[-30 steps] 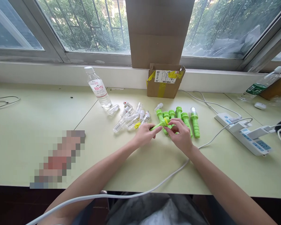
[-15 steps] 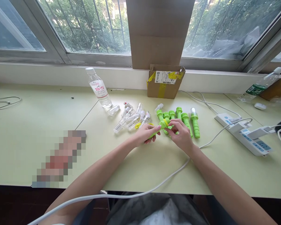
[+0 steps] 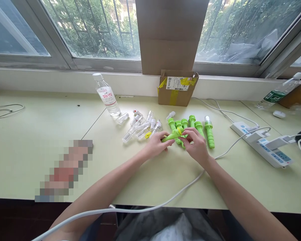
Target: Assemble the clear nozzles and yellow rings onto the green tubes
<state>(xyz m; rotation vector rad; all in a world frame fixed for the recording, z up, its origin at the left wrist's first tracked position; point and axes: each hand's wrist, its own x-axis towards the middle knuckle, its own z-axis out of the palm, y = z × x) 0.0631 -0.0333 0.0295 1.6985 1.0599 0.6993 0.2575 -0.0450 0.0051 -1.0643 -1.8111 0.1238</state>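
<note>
My left hand [image 3: 158,144] is closed around a green plastic handle [image 3: 173,135], which it holds tilted above the table. A yellow ring [image 3: 180,130] sits around the handle's wider right end. My right hand [image 3: 195,144] pinches at that end, thumb and fingertips on the yellow ring; the exact grip is partly hidden. Behind my hands lie several more green handles [image 3: 192,121]. One handle [image 3: 210,135] to the right has a clear cap on its top. Left of them is a pile of clear plastic tubes [image 3: 135,125], with a loose yellow ring [image 3: 147,135] among them.
A water bottle [image 3: 107,97] stands behind the tubes. A cardboard box [image 3: 174,98] is against the wall. To the right lies a power strip [image 3: 263,144] with plugs, and a white cable [image 3: 185,185] crosses under my right forearm. A blurred patch [image 3: 65,170] covers something at left.
My left hand has turned the green handle slightly, so more of its length shows, and its fingers have shifted back along it. My right hand stays at the yellow-ringed end.
</note>
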